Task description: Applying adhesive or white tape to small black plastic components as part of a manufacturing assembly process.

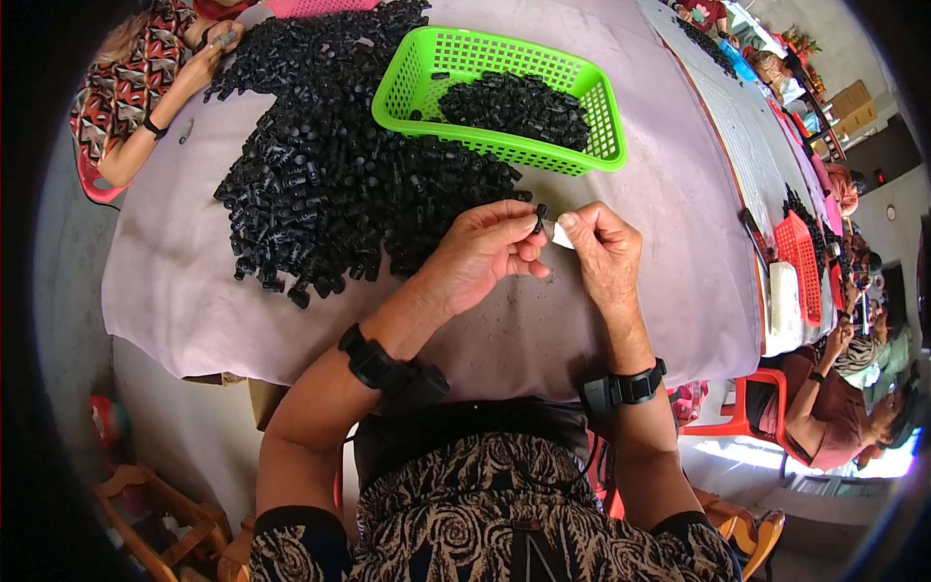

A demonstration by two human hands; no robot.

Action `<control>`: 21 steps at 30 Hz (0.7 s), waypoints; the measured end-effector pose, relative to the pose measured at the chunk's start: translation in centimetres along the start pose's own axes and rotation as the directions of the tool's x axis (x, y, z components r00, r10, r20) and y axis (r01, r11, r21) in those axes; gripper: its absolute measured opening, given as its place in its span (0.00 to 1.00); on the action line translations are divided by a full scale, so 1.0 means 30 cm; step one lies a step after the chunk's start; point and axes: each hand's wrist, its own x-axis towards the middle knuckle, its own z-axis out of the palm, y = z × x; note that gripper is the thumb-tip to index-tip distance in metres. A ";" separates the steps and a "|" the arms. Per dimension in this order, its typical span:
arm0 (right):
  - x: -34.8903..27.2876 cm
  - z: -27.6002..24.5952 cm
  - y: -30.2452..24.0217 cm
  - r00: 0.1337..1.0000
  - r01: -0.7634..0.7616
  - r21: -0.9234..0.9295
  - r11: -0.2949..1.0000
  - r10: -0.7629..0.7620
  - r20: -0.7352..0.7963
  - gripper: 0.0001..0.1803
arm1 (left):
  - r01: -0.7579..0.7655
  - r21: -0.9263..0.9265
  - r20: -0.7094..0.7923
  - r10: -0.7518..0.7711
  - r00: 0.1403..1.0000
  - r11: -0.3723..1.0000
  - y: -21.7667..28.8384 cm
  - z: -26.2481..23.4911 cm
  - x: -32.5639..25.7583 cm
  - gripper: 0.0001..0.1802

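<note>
Between the thumb and fingers of my left hand (490,247) is a small black cylindrical plastic part (541,215). My right hand (609,250) pinches a small knife with a pale, whitish blade (560,233), its tip touching or very near the black part; its handle is hidden in my fingers. Left of my hands spreads a big heap of similar black parts (320,184) on the pinkish cloth. Beyond my hands stands a green perforated basket (499,155), partly filled with black parts. Dark crumbs dot the cloth under my fingers.
A co-worker's arm (160,126) reaches to the heap at the far left, with a small grey tool (185,132) lying nearby. At the far edge is a pink basket (320,6). To the right, other people sit at another table with a red basket (797,267).
</note>
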 end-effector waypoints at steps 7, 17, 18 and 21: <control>0.012 -0.015 -0.031 0.994 -0.096 0.078 0.992 0.099 -0.036 0.14 | 0.020 -0.016 0.042 -0.019 0.999 1.000 -0.008 0.016 -0.009 0.09; -0.001 0.003 -0.053 0.988 -0.006 0.097 0.995 -0.009 0.155 0.08 | 0.003 -0.022 0.005 -0.003 1.000 1.000 -0.006 0.019 0.000 0.08; -0.003 0.012 -0.064 0.982 -0.034 0.131 0.991 0.009 0.189 0.08 | 0.011 0.007 0.024 -0.011 1.000 1.000 -0.007 0.019 0.002 0.08; -0.002 0.015 -0.055 0.978 -0.082 0.187 0.979 0.043 0.205 0.06 | 0.059 0.052 0.033 -0.061 0.998 0.997 0.000 0.025 -0.004 0.09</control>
